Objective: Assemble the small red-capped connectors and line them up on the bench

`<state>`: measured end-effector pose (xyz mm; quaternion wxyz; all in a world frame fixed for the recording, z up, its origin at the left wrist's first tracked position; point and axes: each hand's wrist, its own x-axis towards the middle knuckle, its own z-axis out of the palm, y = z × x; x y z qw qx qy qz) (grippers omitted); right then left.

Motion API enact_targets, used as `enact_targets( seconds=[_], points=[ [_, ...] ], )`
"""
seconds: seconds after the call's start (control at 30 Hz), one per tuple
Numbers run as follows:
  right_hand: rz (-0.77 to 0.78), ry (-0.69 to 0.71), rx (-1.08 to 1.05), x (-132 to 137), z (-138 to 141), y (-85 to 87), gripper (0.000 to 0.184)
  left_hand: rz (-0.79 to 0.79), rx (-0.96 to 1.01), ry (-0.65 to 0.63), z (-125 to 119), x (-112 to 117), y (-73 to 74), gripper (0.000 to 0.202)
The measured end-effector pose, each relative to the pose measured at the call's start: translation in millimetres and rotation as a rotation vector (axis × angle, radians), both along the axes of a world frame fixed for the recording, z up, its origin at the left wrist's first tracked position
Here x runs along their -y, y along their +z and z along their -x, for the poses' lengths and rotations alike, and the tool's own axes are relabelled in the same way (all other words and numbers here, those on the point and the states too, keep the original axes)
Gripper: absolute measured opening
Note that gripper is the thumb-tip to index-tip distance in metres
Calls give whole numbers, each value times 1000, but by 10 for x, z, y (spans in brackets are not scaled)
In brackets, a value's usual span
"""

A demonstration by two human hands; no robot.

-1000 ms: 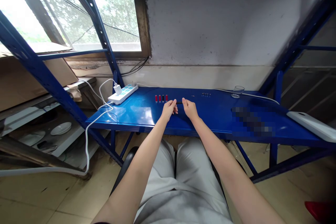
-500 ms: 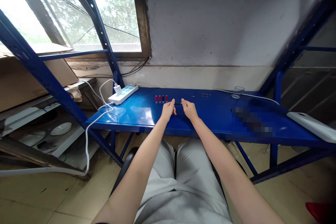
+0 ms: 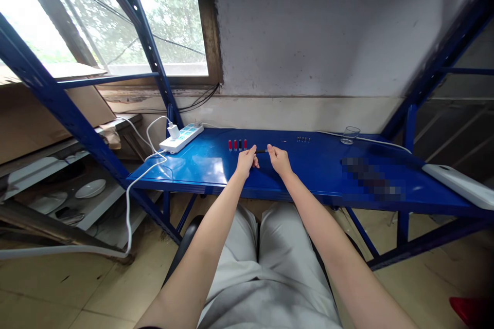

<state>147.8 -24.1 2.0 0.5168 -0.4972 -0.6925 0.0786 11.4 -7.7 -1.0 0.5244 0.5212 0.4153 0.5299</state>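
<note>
A slim dark rod spans the gap between my hands, over the blue table.
My left hand pinches one end, thumb against fingers; my right hand pinches the other. Near my left is a row of red and black pieces; beyond my right, tiny bits, then a glass.

A small workshop or utility workroom, suggested by the blue table with perforated metal uprights against a marked wall. A power strip lies at its left end; farther left are a cardboard box and worn shelves.
</note>
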Motion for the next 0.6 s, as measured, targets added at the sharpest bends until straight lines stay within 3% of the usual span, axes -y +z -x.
enact_targets(
  seconds=[0.43,0.6],
  points=[
    [-15,-96,-311,21,-81,30,48,-18,159,83,57,-31,4,35],
    [-34,20,-382,-45,-100,35,41,-78,42,7,34,16,26,35]
  ],
)
